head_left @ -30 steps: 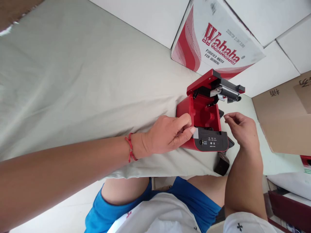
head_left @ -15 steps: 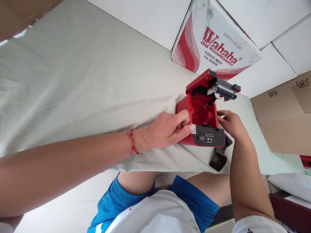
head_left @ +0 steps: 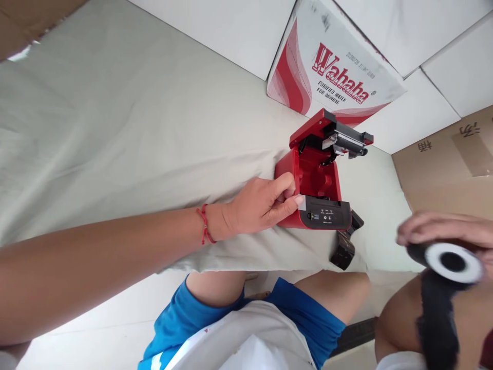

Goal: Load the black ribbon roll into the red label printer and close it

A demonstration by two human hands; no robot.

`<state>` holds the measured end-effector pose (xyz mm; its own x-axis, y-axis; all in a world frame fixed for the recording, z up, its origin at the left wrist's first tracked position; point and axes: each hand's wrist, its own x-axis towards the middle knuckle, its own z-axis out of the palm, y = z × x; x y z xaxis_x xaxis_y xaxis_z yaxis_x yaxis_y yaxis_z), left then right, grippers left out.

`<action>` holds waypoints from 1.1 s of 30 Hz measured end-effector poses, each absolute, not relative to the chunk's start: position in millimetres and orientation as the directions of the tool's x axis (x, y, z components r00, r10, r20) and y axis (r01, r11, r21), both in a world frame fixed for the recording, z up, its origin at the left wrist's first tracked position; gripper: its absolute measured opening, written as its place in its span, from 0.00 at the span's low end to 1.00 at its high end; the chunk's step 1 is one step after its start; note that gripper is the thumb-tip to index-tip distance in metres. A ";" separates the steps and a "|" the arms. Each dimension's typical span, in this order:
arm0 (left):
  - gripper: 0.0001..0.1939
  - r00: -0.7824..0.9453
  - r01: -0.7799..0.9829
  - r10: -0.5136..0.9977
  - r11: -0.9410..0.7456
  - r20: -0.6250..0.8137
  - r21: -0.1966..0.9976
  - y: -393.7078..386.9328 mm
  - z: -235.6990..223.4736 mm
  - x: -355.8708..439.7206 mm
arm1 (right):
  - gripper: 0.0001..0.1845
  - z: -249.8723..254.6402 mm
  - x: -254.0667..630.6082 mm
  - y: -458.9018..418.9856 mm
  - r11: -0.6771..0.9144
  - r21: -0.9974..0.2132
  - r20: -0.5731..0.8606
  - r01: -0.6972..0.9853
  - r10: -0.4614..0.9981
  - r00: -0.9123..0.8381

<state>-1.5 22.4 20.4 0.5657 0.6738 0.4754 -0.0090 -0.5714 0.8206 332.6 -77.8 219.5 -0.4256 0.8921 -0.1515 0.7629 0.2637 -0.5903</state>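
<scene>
Your left hand (head_left: 262,208) grips a corner of the machine (head_left: 327,215), lid up on the cloth (head_left: 154,128); your right hand (head_left: 450,226) clasps the roll (head_left: 434,261), well apart. You seem to be managing the roll; next calls for controlling its dangling tail (head_left: 437,318).

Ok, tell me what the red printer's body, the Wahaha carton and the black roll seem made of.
Printer body: probably hard plastic, satin, from its smooth moulded curves.
Wahaha carton: likely cardboard, low sheen, scuffed printed face.
Black roll: perhaps thin film, its loose end hanging limp; blur hides finish.
</scene>
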 end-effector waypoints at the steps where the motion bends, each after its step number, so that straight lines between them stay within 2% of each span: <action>1: 0.15 0.566 -0.007 0.674 -0.573 0.475 0.820 22.5 20.7 -1.7 | 0.15 216.3 319.5 -71.0 0.261 -0.583 -0.177 0.769 0.884 -0.434; 3: 0.16 0.569 0.007 0.674 -0.577 0.471 0.817 22.6 21.0 -2.3 | 0.15 204.5 290.1 -53.1 0.203 -0.564 -0.170 0.801 0.920 -0.353; 7: 0.17 0.563 0.033 0.666 -0.609 0.489 0.792 21.9 19.5 -2.7 | 0.19 176.0 245.7 -18.3 0.110 -0.452 -0.141 0.885 0.971 -0.193; 10: 0.16 0.512 0.068 0.637 -0.699 0.577 0.711 19.0 16.6 -2.0 | 0.17 157.8 233.0 -1.3 0.098 -0.366 -0.097 0.925 0.985 -0.143; 12: 0.15 0.462 0.094 0.565 -0.798 0.684 0.596 15.3 15.3 -1.6 | 0.16 149.1 229.4 6.3 0.114 -0.309 -0.105 0.944 0.983 -0.153; 14: 0.19 0.439 0.107 0.455 -0.883 0.775 0.458 10.6 15.4 -1.6 | 0.17 143.7 226.9 11.7 0.147 -0.245 -0.139 0.958 0.973 -0.185; 17: 0.25 0.471 0.156 0.358 -0.933 0.806 0.324 4.3 17.2 -2.6 | 0.19 141.2 223.5 17.4 0.169 -0.165 -0.191 0.972 0.961 -0.199; 20: 0.26 0.503 0.255 0.357 -0.931 0.787 0.260 2.6 17.9 -3.8 | 0.20 141.3 221.2 22.8 0.180 -0.099 -0.260 0.979 0.945 -0.200; 23: 0.23 0.529 0.269 0.320 -0.942 0.786 0.202 4.0 16.0 -3.7 | 0.19 140.7 220.7 27.6 0.259 -0.010 -0.301 0.966 0.920 -0.250; 25: 0.20 0.534 0.243 0.292 -0.952 0.793 0.187 4.1 14.5 -2.8 | 0.19 141.7 220.7 26.9 0.290 -0.010 -0.309 0.957 0.909 -0.279; 27: 0.16 0.529 0.218 0.278 -0.958 0.802 0.188 2.6 14.2 -2.2 | 0.18 145.7 219.3 20.6 0.282 -0.092 -0.292 0.955 0.909 -0.297; 29: 0.12 0.519 0.207 0.269 -0.961 0.812 0.186 0.2 15.4 -2.4 | 0.14 152.1 215.0 9.2 0.232 -0.245 -0.159 0.941 0.948 -0.275; 30: 0.11 0.522 0.203 0.262 -0.963 0.812 0.180 -1.0 16.5 -3.0 | 0.12 155.3 211.8 2.9 0.207 -0.332 -0.038 0.920 0.972 -0.232; 32: 0.14 0.525 0.196 0.248 -0.966 0.814 0.167 -2.5 19.0 -4.6 | 0.10 159.2 205.1 -7.0 0.209 -0.469 0.295 0.858 0.953 -0.070; 33: 0.16 0.523 0.190 0.241 -0.968 0.818 0.163 -2.8 20.2 -5.5 | 0.11 159.1 202.5 -9.3 0.234 -0.481 0.448 0.845 0.894 0.007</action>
<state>-5.5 -2.8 20.2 0.5233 0.2405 0.8175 0.1898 -0.9681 0.1634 202.5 -9.3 159.1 0.0072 0.8941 0.4479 0.8451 0.2340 -0.4807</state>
